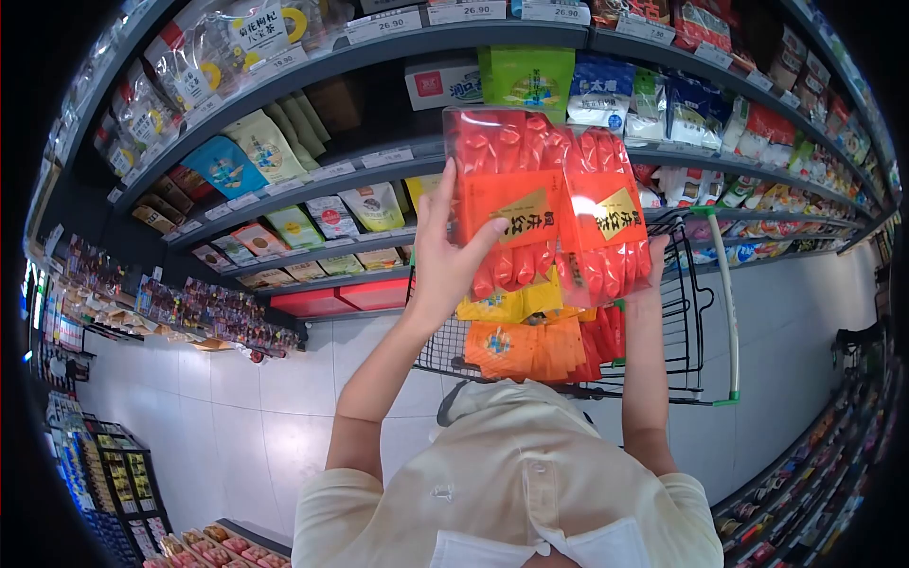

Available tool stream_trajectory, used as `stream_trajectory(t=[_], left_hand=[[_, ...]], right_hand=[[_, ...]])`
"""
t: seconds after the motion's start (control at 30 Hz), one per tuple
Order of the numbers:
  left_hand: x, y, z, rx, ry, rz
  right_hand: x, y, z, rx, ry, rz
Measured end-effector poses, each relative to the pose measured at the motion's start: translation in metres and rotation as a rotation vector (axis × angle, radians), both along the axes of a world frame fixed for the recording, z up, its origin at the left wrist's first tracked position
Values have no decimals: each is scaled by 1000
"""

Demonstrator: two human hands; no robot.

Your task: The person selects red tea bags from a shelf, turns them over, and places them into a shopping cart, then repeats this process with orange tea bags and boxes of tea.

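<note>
Two clear bags of red tea packets with orange labels and gold diamonds, the left tea bag (507,204) and the right tea bag (606,218), are held up side by side in front of the shelf. My left hand (450,251) grips the left one, its thumb across the front and its fingers along the edge. At the right tea bag's lower right edge is my right hand (653,270), closed on it and mostly hidden behind. Below them, yellow pouches (507,305), orange pouches (521,350) and red packs (606,336) lie in the wire shopping cart (677,331).
Shelves hold a green pouch (526,76), a white box (440,83), a blue pouch (225,166) and many other packs. Price tags (383,26) line the shelf edges. The cart's handle (724,303) is at the right. Pale floor tiles (227,398) stretch left; another shelf (833,473) stands lower right.
</note>
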State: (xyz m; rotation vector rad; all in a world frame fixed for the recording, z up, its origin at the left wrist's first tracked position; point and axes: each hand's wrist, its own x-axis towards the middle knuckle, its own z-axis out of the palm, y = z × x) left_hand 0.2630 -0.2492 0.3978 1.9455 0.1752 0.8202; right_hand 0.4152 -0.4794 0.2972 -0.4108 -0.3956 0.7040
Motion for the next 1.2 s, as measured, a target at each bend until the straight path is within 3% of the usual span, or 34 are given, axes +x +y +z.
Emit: stream_trajectory(t=[0.17, 0.4, 0.5, 0.6, 0.7, 0.8, 0.83, 0.9, 1.1, 1.2], left_hand=[[-8, -14, 4, 80, -36, 85], [-8, -18, 0, 144, -38, 74], [-7, -15, -1, 369, -103, 88], [-7, -16, -1, 101, 7, 3], [6, -13, -13, -98, -93, 63], [15, -16, -24, -96, -40, 120], [18, -20, -26, -115, -22, 128], [21, -28, -26, -66, -69, 152], [23, -44, -28, 16, -93, 236], [23, -40, -34, -3, -120, 220]], right_hand=[[-4, 1, 13, -224, -26, -68], [5, -2, -11, -178, 87, -31], [6, 1, -17, -154, 179, 19], [-4, 9, -1, -179, 141, -104], [-24, 24, 35, -361, -214, -458], [-54, 47, 71, -579, -600, -888], [-52, 48, 67, -741, -846, -1024], [-68, 54, 77, -933, -1013, -1183], [-86, 75, 76, -925, -1136, -1277], [-76, 71, 71, -877, -1040, -1217]])
